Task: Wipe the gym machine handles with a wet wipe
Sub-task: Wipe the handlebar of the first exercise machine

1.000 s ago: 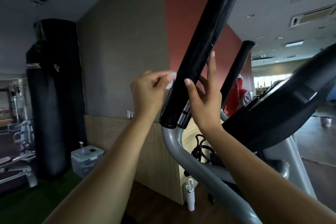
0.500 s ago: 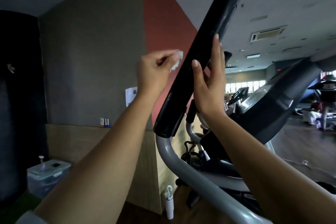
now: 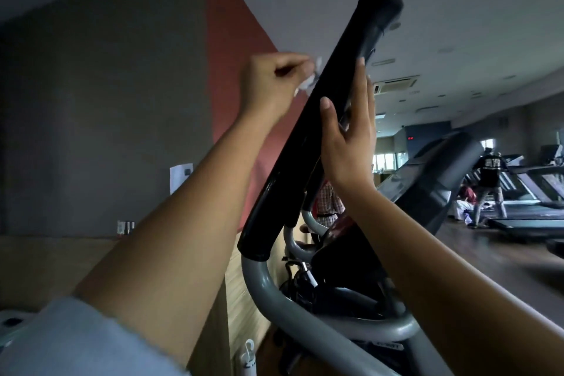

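A: Where is the wipe?

B: The wipe (image 3: 97, 78) is a small white wad pinched in the left hand (image 3: 271, 82), whose fingers are curled tight around it. The wad sits at the left edge of the handle (image 3: 320, 122), touching or nearly touching; the blur there makes it hard to say which.

A: And the handle?

B: It is a long black padded grip, tilted up to the right, its rounded top end high against the ceiling. Its lower end meets a grey tube (image 3: 274, 293) that curves down and to the right.

A: What is the right hand doing?

B: The right hand (image 3: 351, 143) is spread flat and loose against the right side of the handle, about halfway up. The thumb lies on the front face and the fingers run up behind. It braces rather than clasps; nothing is gripped in it.

A: Anything else?

B: A pale sleeve (image 3: 79, 342) covers the left upper arm. Behind the right forearm stands the dark console (image 3: 439, 180). Far right, a person (image 3: 488, 186) stands by a row of treadmills (image 3: 537, 183).
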